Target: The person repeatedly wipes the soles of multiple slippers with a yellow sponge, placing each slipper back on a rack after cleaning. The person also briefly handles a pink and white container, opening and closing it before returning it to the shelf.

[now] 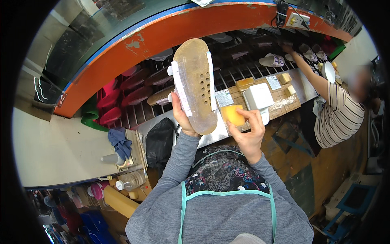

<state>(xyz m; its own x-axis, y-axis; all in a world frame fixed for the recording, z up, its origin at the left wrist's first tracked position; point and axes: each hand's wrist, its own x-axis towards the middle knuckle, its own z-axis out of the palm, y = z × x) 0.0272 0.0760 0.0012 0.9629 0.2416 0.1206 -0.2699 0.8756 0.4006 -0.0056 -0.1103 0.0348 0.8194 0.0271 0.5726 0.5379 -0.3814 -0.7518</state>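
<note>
My left hand [183, 120] holds up a brown, foot-shaped shoe last [187, 77] near its narrow end, thumb along the side. Small holes dot the last's face. White strap pieces [211, 79] run along both of its long edges, with white knobs at the left. In my right hand [250, 138], fingers and thumb pinch a yellow sponge [232, 114], just right of the last and apart from it. A white plastic container [258, 97] stands beyond the right hand on a tan gridded board [280, 106].
Pink and dark lasts [136, 96] lie on a metal-bar conveyor [132, 116] under an orange-edged hood [170, 30]. Sponge blocks [245, 83] and a printed card [224, 97] rest on the board. At right, a co-worker in a striped shirt [339, 116] reaches toward white sandals [271, 60].
</note>
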